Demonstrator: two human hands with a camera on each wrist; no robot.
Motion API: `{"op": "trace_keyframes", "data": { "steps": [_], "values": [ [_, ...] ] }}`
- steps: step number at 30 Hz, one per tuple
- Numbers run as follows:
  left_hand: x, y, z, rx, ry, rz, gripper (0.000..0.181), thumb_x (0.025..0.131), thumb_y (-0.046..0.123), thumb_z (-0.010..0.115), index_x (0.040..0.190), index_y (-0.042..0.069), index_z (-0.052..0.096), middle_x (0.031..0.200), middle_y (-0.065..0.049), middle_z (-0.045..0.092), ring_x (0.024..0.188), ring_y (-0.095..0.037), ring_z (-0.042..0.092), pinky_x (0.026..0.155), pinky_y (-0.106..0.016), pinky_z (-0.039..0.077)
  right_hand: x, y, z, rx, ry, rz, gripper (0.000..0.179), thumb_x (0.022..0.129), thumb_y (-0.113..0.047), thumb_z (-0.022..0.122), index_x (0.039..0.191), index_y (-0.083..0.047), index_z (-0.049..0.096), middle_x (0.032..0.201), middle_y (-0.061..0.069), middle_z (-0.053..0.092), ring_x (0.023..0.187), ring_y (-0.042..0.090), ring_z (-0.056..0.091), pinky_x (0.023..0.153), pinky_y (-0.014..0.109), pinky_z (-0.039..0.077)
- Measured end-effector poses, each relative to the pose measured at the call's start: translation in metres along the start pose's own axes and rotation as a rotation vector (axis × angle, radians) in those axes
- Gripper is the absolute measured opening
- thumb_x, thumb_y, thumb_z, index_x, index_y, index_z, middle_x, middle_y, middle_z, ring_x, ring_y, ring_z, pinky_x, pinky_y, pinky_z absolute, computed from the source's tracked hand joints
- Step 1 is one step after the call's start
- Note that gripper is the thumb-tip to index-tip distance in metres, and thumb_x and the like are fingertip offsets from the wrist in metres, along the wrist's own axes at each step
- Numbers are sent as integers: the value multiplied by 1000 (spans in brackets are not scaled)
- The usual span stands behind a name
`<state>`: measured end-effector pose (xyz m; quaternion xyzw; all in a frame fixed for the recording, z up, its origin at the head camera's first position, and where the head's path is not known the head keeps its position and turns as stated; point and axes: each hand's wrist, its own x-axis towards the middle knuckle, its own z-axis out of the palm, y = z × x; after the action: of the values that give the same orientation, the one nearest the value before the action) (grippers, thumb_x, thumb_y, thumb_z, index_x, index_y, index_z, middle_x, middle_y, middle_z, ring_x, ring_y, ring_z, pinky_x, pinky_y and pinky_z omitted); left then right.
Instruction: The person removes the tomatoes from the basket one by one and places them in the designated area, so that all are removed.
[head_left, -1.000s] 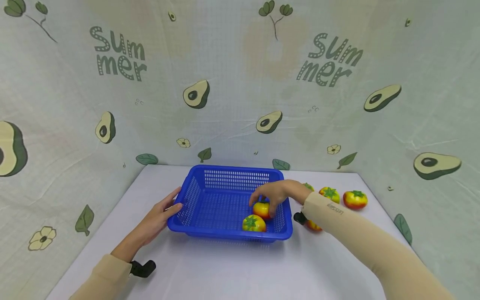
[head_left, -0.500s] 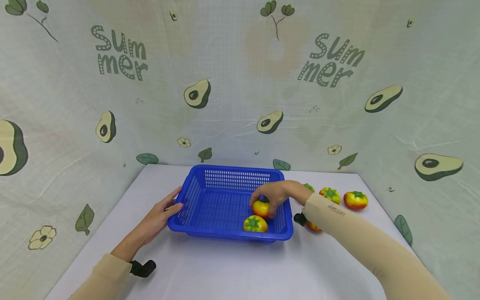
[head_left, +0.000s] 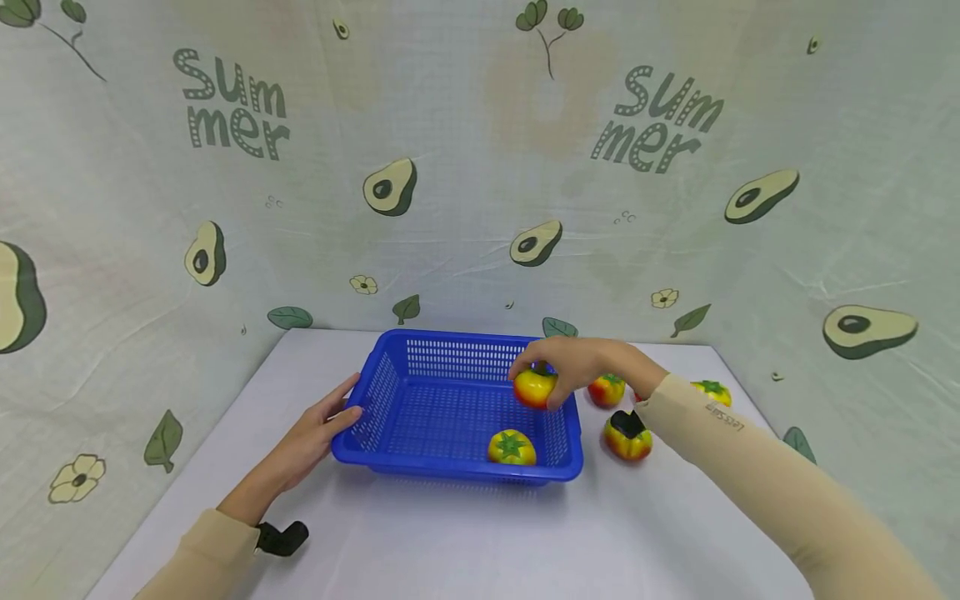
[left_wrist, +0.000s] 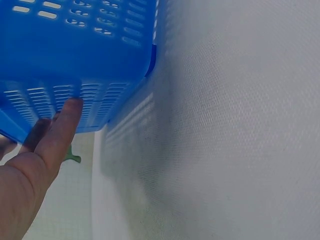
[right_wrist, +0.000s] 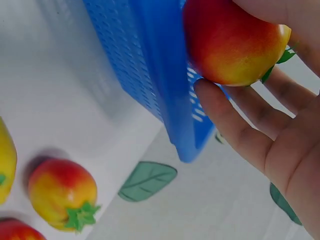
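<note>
A blue perforated plastic basket [head_left: 442, 463] stands mid-table. My left hand [head_left: 321, 427] holds its left side, thumb over the rim; in the left wrist view the fingers [left_wrist: 62, 132] lie against the outer wall. My right hand [head_left: 573, 364] grips a red-and-yellow tomato [head_left: 534, 390] with a green leafy top, raised inside the basket near its right wall. The right wrist view shows that tomato [right_wrist: 235, 42] between thumb and fingers, close to the basket's rim [right_wrist: 167, 85]. Another tomato [head_left: 512, 448] sits at the basket's front right.
Right of the basket, a tomato [head_left: 606, 390] lies toward the back, one [head_left: 628, 442] nearer the front, and another [head_left: 712, 390] by the table's right edge. The right forearm [head_left: 750, 450] partly hides this group. A printed cloth [head_left: 457, 275] closes off the back and sides.
The right hand has lifted the tomato from the basket floor, moving up and to the right. The left hand and the basket keep their places.
</note>
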<state>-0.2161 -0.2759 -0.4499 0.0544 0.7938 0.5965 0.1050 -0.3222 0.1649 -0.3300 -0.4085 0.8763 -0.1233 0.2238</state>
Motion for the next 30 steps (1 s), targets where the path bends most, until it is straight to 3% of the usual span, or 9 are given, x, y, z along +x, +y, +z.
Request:
{"op": "trace_keyframes", "data": {
  "steps": [8,13,30],
  "values": [
    [-1,1,1,0,-1,-7,76,112,41,54,173,27,11,170,-29,23,148,-53,40,115,-59,45,-40,4,-20,6,79,-2,61,89,-13,86,145,-19,64,148,6,59,132,32,55,107,53,55],
    [-1,1,0,4,-1,-5,76,112,41,53,173,27,10,170,-30,22,148,-53,40,115,-59,46,-65,13,-25,20,96,78,65,88,-9,86,147,-17,63,144,7,59,130,33,55,102,47,59],
    [0,0,-1,2,-2,-2,76,112,41,54,173,28,11,171,-29,19,149,-53,39,115,-59,45,-131,60,-2,15,172,219,60,85,-15,88,141,-24,66,138,5,63,125,32,58,101,56,57]
  ]
}}
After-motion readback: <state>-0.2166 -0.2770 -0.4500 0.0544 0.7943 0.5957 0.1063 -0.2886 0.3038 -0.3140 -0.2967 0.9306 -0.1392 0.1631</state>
